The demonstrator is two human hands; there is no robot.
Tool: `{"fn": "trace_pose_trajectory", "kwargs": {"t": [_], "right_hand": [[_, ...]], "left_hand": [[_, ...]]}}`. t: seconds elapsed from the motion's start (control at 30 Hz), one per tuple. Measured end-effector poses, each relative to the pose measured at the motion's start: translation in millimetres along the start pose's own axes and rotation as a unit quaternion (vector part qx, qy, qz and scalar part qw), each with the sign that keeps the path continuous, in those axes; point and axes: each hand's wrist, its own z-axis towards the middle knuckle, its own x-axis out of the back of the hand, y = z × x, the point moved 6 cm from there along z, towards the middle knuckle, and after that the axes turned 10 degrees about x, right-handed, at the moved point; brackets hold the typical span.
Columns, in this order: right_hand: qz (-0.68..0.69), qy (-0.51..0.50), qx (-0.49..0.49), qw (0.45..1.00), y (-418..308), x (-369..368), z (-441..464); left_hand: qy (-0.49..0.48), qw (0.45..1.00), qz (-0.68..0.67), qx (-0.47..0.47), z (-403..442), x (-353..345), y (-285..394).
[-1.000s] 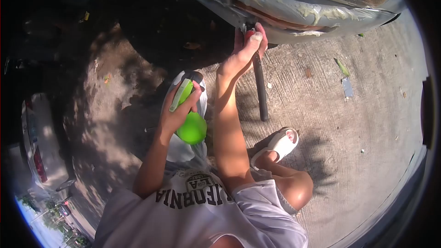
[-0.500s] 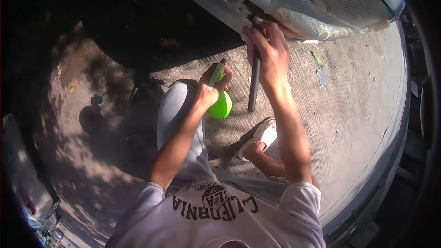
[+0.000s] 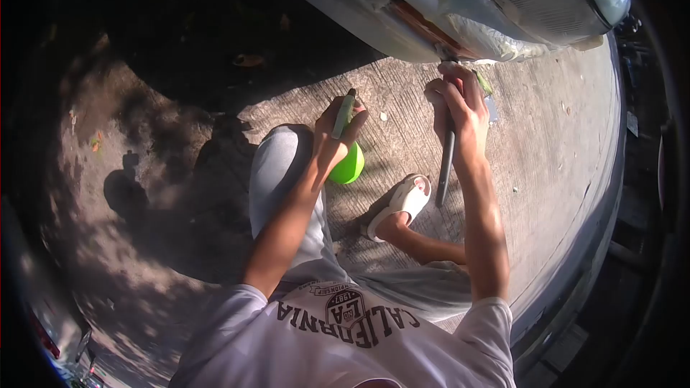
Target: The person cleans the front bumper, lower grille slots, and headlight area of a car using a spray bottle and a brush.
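My right hand [image 3: 466,115] is closed round a long black-handled tool [image 3: 445,176], gripping it near its upper end. That end meets the lower edge of a silver car bumper [image 3: 352,7], at the right end of a brown bare patch [image 3: 424,25]. The tool's tip is mostly hidden by my fingers. Above my knee, my left hand [image 3: 336,126] is closed round a slim pale-green tool [image 3: 343,116] with a dark tip. A bright green rounded object [image 3: 348,165] shows just below that hand; whether I hold it too is unclear.
A car headlight [image 3: 553,0] sits above the bumper, with rough pale filler [image 3: 496,47] beside the brown patch. Grooved concrete [image 3: 546,144] lies below. My sandalled foot [image 3: 406,205] is between my arms. Deep shadow [image 3: 237,36] covers the upper left.
My right hand and its tool have moved right along the bumper, uncovering the brown patch. My left hand stays in nearly the same place, still holding the pale-green tool.
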Motion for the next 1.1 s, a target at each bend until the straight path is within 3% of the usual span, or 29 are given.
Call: {"fn": "trace_pose_trajectory", "kwargs": {"t": [0.07,0.1,0.17,0.23,0.3,0.33,0.37,0.43,0.47,0.57,0.6,0.63,0.7,0.73,0.77,0.83,0.9,0.97,1.03,1.1], "right_hand": [[0.055,0.06,0.027,0.996,-27,-7,31],[0.071,0.102,0.04,0.991,-34,-18,46],[0.198,0.246,-0.045,0.948,-31,-44,70],[0.197,0.277,-0.067,0.938,-38,-63,75],[0.229,0.299,-0.1,0.921,-32,-62,66],[0.157,0.342,-0.083,0.923,-40,-47,63],[0.157,0.342,-0.082,0.923,-37,-51,62],[0.201,0.237,-0.059,0.949,-43,-73,67],[0.22,0.232,-0.064,0.945,-43,-78,67],[0.202,0.261,-0.052,0.943,-45,-67,68],[0.207,0.258,-0.086,0.94,-48,-55,66],[0.206,0.261,-0.088,0.939,-38,-58,67],[0.154,0.213,0.072,0.962,-42,-63,75],[0.239,0.165,0.015,0.957,-39,-70,71],[0.235,0.172,0.013,0.957,-45,-67,67],[0.31,0.17,-0.157,0.922,-40,-72,56],[0.285,0.196,-0.134,0.928,-42,-66,61],[0.165,0.26,0.038,0.951,-45,-56,74],[0.225,0.227,-0.015,0.948,-41,-64,76],[0.289,0.2,-0.09,0.932,-42,-64,75]], "left_hand": [[-0.002,0.999,0.053,-0.005,-2,-3,2],[-0.03,1.0,-0.008,0.006,-2,-8,-2],[-0.053,0.996,-0.069,-0.036,0,-10,-7],[-0.058,0.993,-0.052,-0.088,-9,-2,10],[-0.057,0.989,-0.118,-0.071,-2,4,6],[-0.049,0.988,-0.118,-0.082,-2,9,10],[-0.008,0.997,-0.039,-0.066,-6,16,11],[-0.012,1.0,-0.021,0.001,2,22,-1],[0.041,0.997,0.041,-0.049,1,24,4],[0.0,0.999,-0.01,-0.044,-12,26,23],[-0.001,0.998,-0.052,-0.037,-12,30,24],[0.03,0.999,-0.013,-0.01,-10,33,24],[0.04,0.999,0.015,0.002,-4,34,16],[0.018,1.0,-0.012,-0.017,-4,34,8],[-0.004,0.998,-0.042,-0.04,-2,34,6],[0.004,0.999,-0.023,0.027,0,38,5],[-0.001,0.998,-0.05,0.042,7,44,1],[-0.001,1.0,-0.024,0.021,16,49,-7],[0.048,0.993,0.104,0.002,2,46,8],[0.032,0.997,0.068,-0.005,-10,43,19]]}}
